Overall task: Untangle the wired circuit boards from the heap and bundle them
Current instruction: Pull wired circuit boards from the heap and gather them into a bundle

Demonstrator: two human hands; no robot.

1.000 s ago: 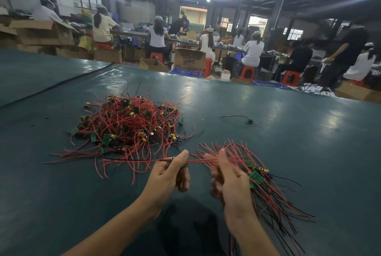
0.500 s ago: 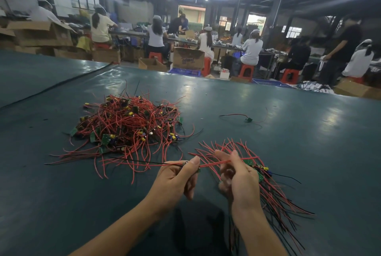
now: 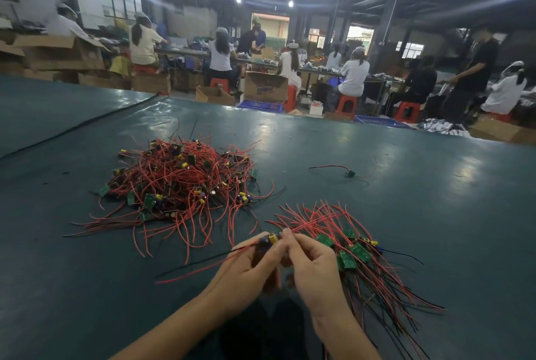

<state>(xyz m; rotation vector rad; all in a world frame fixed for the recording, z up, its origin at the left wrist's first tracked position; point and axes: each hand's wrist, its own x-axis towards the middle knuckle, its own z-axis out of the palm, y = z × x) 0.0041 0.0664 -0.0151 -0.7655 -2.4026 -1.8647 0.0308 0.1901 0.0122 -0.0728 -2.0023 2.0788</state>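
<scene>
A tangled heap of red-wired circuit boards (image 3: 179,182) lies on the dark green table (image 3: 406,214), left of centre. To the right of my hands, a sorted bundle (image 3: 351,249) of green boards rests with its red and black wires fanned out. My left hand (image 3: 246,269) pinches one small wired board (image 3: 268,239) with a yellow capacitor; its red and black leads trail off to the left. My right hand (image 3: 313,267) pinches the same board's wires at its right side, fingertips touching the left hand's.
One stray wired part (image 3: 349,173) lies alone further back on the right. Beyond the table's far edge stand cardboard boxes (image 3: 265,87), red stools and several seated workers at benches.
My hands have come together and drawn the board free of the heap; its leads now lie loose on the table at the left instead of stretched between my hands.
</scene>
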